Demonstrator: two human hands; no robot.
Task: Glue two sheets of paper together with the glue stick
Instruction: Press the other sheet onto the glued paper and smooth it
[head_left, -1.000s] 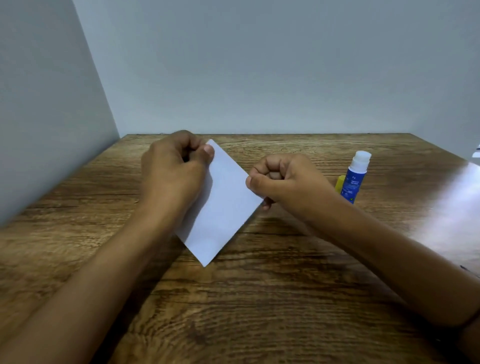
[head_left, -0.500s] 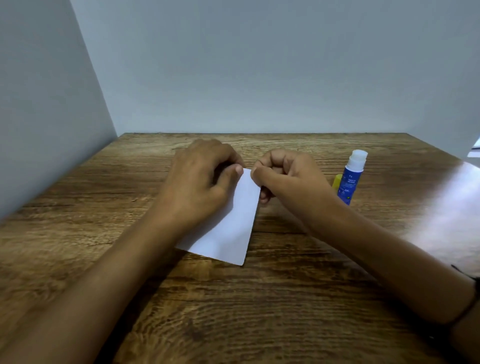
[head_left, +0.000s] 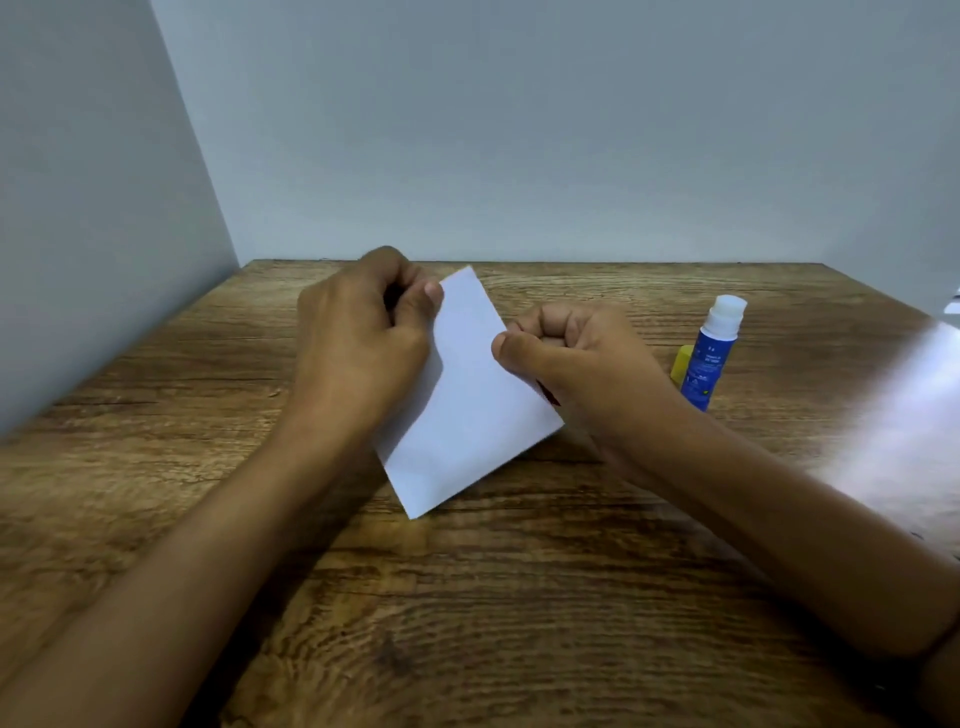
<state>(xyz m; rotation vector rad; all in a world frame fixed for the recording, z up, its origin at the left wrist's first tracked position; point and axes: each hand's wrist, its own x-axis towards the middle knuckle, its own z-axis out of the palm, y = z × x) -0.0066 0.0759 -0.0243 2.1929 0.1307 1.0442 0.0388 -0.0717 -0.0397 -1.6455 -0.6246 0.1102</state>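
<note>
While the left hand is pinching the white paper at its far corner, the right hand is pinching its right edge, holding it tilted over the counter. Well right, the glue stick is standing uncapped beside its yellow cap.

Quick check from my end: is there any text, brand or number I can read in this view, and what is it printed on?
Glue stick: white print on the blue label, too small and blurred to read.
White paper, held by the left hand and right hand: the face in view is blank.
Wooden table and yellow cap: no text visible.
So nothing legible anywhere.
</note>
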